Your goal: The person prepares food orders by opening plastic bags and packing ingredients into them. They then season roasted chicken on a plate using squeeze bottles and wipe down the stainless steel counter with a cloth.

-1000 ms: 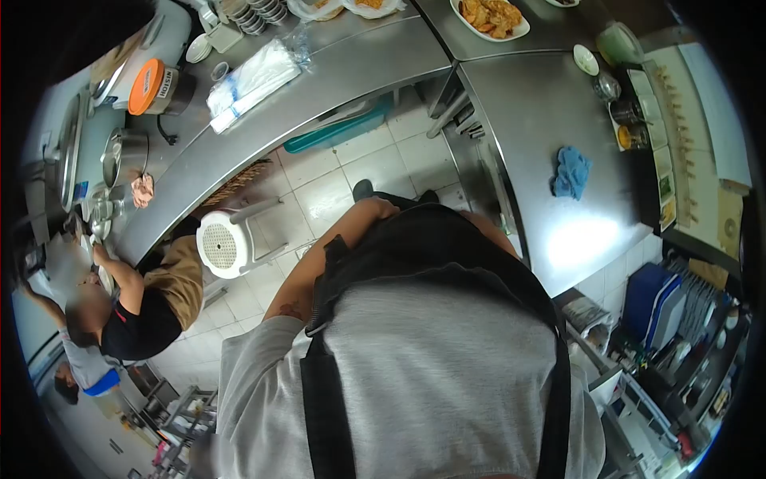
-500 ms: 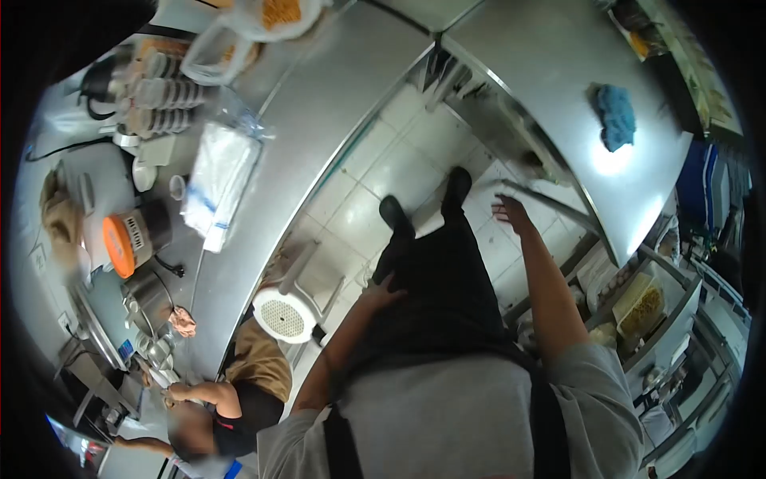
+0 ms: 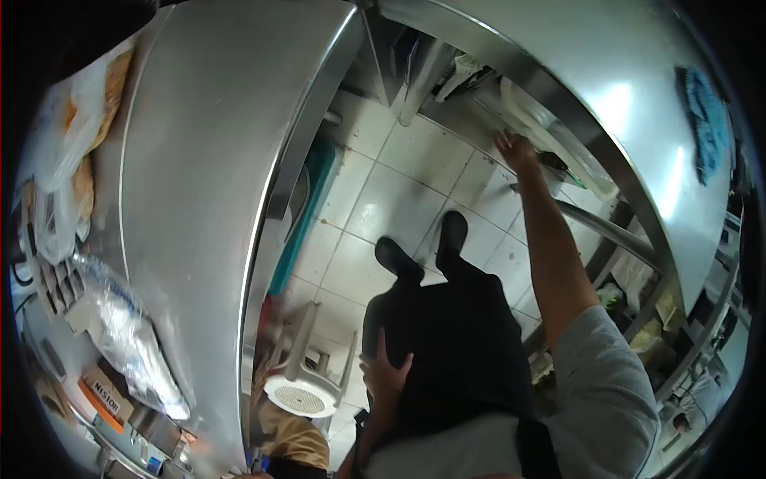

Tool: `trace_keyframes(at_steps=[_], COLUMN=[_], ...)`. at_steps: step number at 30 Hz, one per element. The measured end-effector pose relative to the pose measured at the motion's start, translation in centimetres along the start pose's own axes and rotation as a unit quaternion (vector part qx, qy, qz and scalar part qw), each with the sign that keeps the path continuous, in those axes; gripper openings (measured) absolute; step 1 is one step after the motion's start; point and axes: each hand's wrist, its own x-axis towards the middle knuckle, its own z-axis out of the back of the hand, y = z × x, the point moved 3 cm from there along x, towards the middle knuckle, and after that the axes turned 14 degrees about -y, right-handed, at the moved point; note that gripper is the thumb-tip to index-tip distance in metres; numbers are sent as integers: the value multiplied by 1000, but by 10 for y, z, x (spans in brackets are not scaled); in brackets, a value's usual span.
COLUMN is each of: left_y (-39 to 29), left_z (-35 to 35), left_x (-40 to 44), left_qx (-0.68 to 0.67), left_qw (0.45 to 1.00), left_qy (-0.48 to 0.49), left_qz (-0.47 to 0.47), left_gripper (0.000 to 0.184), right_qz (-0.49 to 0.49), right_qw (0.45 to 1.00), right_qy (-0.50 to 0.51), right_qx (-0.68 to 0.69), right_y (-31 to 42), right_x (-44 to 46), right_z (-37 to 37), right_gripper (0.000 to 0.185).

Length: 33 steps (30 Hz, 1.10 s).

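My right hand (image 3: 517,150) reaches out by the lower shelf beneath the right steel counter (image 3: 558,48). Its fingers are stretched out and hold nothing that I can see. Close by it on that shelf is a long pale container (image 3: 550,132), partly hidden by the counter's edge. Against the thigh of my black trousers (image 3: 459,335) lies my left hand (image 3: 387,367), empty, with thumb and fingers apart.
On the left counter (image 3: 207,144) are plastic bags of orange food (image 3: 80,120), a clear-wrapped packet (image 3: 132,343) and a labelled tub (image 3: 104,395). A white stool (image 3: 302,395) and a person's tan trousers (image 3: 291,435) are below. A blue cloth (image 3: 702,124) lies right.
My view has shifted forward along the aisle, and the stool and the other person sit lower in it. My right hand has moved forward to the lower shelf. My left hand stays by my thigh.
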Motion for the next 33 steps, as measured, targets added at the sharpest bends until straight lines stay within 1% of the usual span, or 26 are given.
trace_keyframes(at_steps=[1,2,4,6,8,9,10,11,12,13,15,17,18,19,20,21,22,23,25,26,27,28,29,31,32,33], left_y=[0,2,5,9,4,0,-4,-8,-11,-13,-17,-22,-22,-16,-14,-32,-61,-108,-187,-228,-263,-294,-317,-333,-336,-339], left_z=[4,3,-4,-2,0,1,3,5,7,7,7,6,5,-8,-24,-30,-33,-18,-10,3,7,-2,-11,-33,-44,-46], left_x=[1,4,5,-1,-1,1,0,-1,2,5,12,34,50,73,95,116,140,164,196,206,212,223,232,248,255,257], left_qx=[4,9,16,22,21,28,36,45,44,42,39,28,22,-1,-24,8,39,-51,-99,-169,-169,-141,-111,-57,-27,-36], left_qw=[1000,998,999,999,999,999,998,998,998,998,998,993,989,980,962,951,932,919,892,849,800,776,749,759,762,777], left_qy=[13,27,21,25,25,27,32,36,41,45,57,111,138,130,121,49,-24,-50,-94,-110,-162,-184,-205,-257,-282,-263], left_qz=[24,49,45,40,29,28,26,28,19,8,-9,-40,-55,-151,-245,-304,-361,-388,-431,-489,-552,-587,-620,-596,-583,-571], left_gripper=[94,94,94,93,93,93,93,93,94,94,95,96,96,92,88,81,73,61,57,56,57,57,58,52,50,49], right_qz=[-30,-31,-35,60,165,171,94,68,56,42,60,37,24,83,139,190,220,205,174,279,382,481,514,576,524,469], right_qw=[997,996,993,986,942,919,987,996,995,996,994,983,969,896,783,634,641,674,730,703,666,622,605,571,591,610], right_qy=[44,25,-23,151,291,355,128,29,-72,-63,-81,-34,-10,-1,11,23,104,76,16,8,1,-4,17,60,76,91], right_qx=[56,76,110,33,16,3,1,40,28,37,-45,-179,-245,-436,-606,-749,-728,-706,-661,-655,-640,-618,-608,-582,-608,-632], right_y=[-2,-5,5,-8,-30,-36,-50,-68,-69,-77,-87,-94,-97,-98,-94,-83,-65,-38,5,7,9,8,2,-4,-2,5], right_x=[33,32,6,5,-2,-6,-6,-14,-71,-82,-90,-81,-83,-85,-102,-124,-145,-177,-234,-226,-208,-195,-185,-175,-167,-168], right_z=[6,-7,-30,-17,2,13,33,48,28,34,44,59,62,65,55,42,31,9,-32,-26,-15,-10,-10,-18,-21,-27], right_gripper=[20,19,23,24,21,16,15,18,26,29,37,46,51,56,60,64,55,51,44,42,40,39,39,39,43,48])
